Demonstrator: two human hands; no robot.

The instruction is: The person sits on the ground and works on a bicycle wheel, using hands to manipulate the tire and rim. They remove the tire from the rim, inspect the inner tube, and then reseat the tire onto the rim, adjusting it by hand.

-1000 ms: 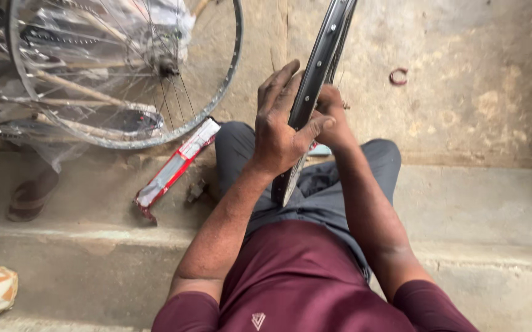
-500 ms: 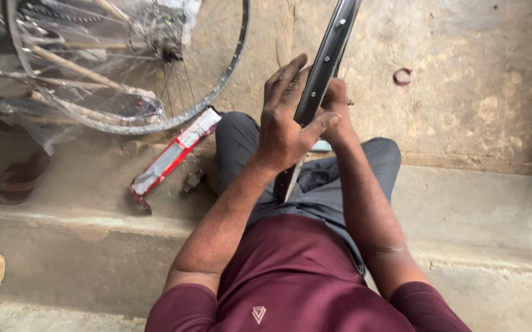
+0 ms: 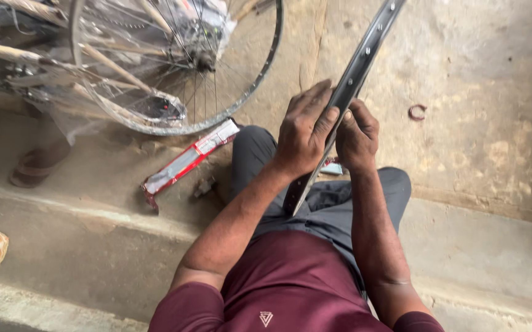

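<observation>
The bare black metal bicycle rim [image 3: 357,72] with its spoke holes runs slantwise — lower end at the lap, upper end rising away to the right. Both hands clasp it mid-length: left hand [image 3: 303,132] on its left face, right hand [image 3: 357,136] opposite, equally near. One bare rim; one spoked wheel [image 3: 180,61] stands apart on the left.

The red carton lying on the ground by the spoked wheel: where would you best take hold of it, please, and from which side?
Probably at the middle of the red carton, pinching across its narrow width from above. It is long, slim and lies flat on the concrete floor, so its long edges are open. The upper end sits close under the spoked wheel; both the left hand and right hand are on the bare rim.
</observation>
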